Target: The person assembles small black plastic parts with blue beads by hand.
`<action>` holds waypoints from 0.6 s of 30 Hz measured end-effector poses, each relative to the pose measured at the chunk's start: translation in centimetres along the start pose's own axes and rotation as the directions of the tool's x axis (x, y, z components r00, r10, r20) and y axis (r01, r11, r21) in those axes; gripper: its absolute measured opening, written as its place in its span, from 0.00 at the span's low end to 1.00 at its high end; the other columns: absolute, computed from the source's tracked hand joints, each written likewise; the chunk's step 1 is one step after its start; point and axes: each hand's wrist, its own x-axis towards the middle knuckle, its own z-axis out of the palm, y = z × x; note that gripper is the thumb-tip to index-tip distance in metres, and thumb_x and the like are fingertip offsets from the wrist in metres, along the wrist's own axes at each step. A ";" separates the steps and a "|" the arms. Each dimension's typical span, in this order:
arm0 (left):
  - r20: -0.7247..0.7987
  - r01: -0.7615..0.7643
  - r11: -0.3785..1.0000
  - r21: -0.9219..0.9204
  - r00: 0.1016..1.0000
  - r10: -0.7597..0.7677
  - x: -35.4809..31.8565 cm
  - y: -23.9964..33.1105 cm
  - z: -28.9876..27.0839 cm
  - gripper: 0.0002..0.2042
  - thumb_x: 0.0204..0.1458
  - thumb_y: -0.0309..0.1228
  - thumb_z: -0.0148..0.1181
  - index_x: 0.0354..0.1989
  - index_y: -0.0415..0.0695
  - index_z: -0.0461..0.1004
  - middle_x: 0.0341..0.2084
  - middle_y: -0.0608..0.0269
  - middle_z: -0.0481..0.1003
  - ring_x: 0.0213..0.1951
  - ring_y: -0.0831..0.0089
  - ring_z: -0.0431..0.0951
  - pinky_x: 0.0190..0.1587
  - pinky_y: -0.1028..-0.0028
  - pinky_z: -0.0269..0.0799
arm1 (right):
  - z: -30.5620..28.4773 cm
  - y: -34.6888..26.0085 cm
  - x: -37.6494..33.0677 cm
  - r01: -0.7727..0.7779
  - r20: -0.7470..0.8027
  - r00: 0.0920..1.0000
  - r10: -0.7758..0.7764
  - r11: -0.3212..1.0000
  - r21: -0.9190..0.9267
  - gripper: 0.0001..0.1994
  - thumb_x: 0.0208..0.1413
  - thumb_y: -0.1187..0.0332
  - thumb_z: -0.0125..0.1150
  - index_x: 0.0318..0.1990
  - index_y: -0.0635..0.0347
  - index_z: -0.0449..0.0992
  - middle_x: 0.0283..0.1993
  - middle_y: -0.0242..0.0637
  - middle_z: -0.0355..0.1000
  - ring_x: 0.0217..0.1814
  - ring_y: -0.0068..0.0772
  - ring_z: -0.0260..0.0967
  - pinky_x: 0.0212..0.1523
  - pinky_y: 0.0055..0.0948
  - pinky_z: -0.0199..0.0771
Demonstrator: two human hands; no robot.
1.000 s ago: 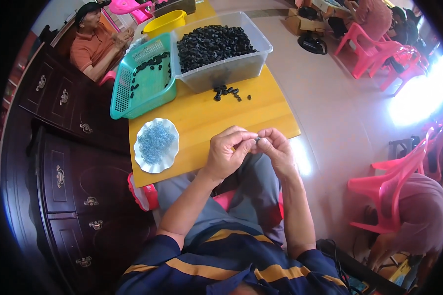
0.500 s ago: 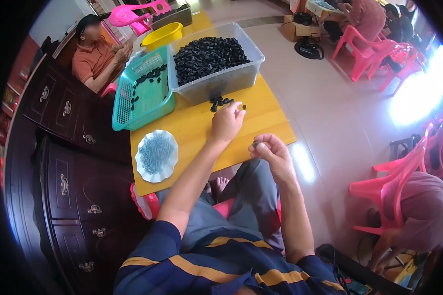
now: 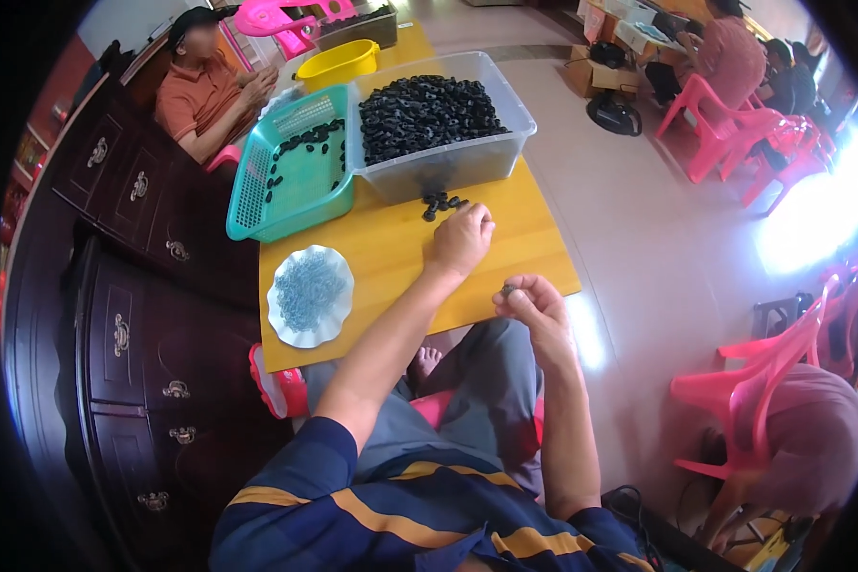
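Note:
My left hand [image 3: 460, 240] is over the yellow table, its fingers curled closed beside a small cluster of black plastic pieces [image 3: 435, 206]. Whatever those fingers hold is hidden behind the hand. Closer to me, at the table's right edge, my right hand [image 3: 541, 307] pinches a small dark piece [image 3: 508, 290] between thumb and fingers. Behind the cluster stands a clear plastic bin [image 3: 439, 179] heaped with black pieces [image 3: 429, 116]. To its left, a green basket [image 3: 291, 221] holds several scattered black pieces.
A scalloped white dish [image 3: 332, 327] of small clear bluish pieces [image 3: 307, 289] lies at the table's near left. Behind the basket are a yellow tub [image 3: 338, 65] and a seated person [image 3: 200, 100]. Dark drawers [image 3: 162, 315] flank the left side; pink chairs [image 3: 734, 391] stand at right.
The view has shifted slightly. My left hand has drawn a little right and nearer to me, and the small dark piece beside its fingertips no longer shows. My right hand keeps its pinch.

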 end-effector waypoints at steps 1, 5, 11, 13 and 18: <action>-0.037 -0.059 0.996 -0.061 0.998 0.057 -0.4 -0.3 -0.3 0.06 0.51 0.28 0.66 0.34 0.41 0.77 0.29 0.55 0.80 0.31 0.60 0.81 0.33 0.64 0.76 | 0.1 0.1 0.0 0.004 0.001 1.000 -0.004 1.000 -0.004 0.09 0.65 0.70 0.58 0.49 0.65 0.72 0.41 0.39 0.77 0.42 0.27 0.76 0.49 0.27 0.76; -0.052 0.046 0.903 -0.427 0.996 -0.075 -4.3 1.7 -3.5 0.04 0.52 0.22 0.64 0.32 0.38 0.74 0.21 0.64 0.76 0.20 0.80 0.75 0.24 0.76 0.70 | -0.3 0.6 0.0 0.007 0.009 1.000 -0.007 1.000 0.001 0.09 0.65 0.70 0.58 0.48 0.65 0.72 0.41 0.39 0.77 0.42 0.28 0.76 0.49 0.27 0.76; 0.100 0.253 0.628 -0.736 0.958 -0.268 -11.3 2.4 -9.5 0.03 0.53 0.21 0.64 0.33 0.38 0.76 0.25 0.70 0.76 0.23 0.88 0.73 0.26 0.83 0.69 | 1.1 1.5 -0.2 0.017 0.007 1.000 -0.017 0.998 -0.061 0.09 0.65 0.71 0.58 0.48 0.64 0.72 0.41 0.39 0.78 0.41 0.28 0.76 0.49 0.27 0.77; 0.109 0.277 0.565 -0.777 0.944 -0.313 -12.8 2.7 -11.3 0.03 0.55 0.21 0.64 0.36 0.38 0.76 0.27 0.72 0.76 0.24 0.90 0.72 0.28 0.84 0.69 | 2.3 1.7 -0.3 0.036 0.008 0.999 -0.035 0.992 -0.119 0.08 0.65 0.69 0.59 0.48 0.61 0.73 0.41 0.38 0.78 0.42 0.27 0.77 0.50 0.28 0.76; 0.082 0.228 0.543 -0.808 0.956 -0.280 -14.4 2.8 -15.2 0.05 0.59 0.23 0.62 0.41 0.38 0.75 0.24 0.73 0.74 0.24 0.89 0.71 0.27 0.86 0.67 | 6.5 1.3 -2.3 0.052 0.066 0.997 -0.043 0.990 -0.134 0.08 0.65 0.69 0.58 0.48 0.61 0.72 0.39 0.37 0.78 0.42 0.27 0.76 0.50 0.29 0.76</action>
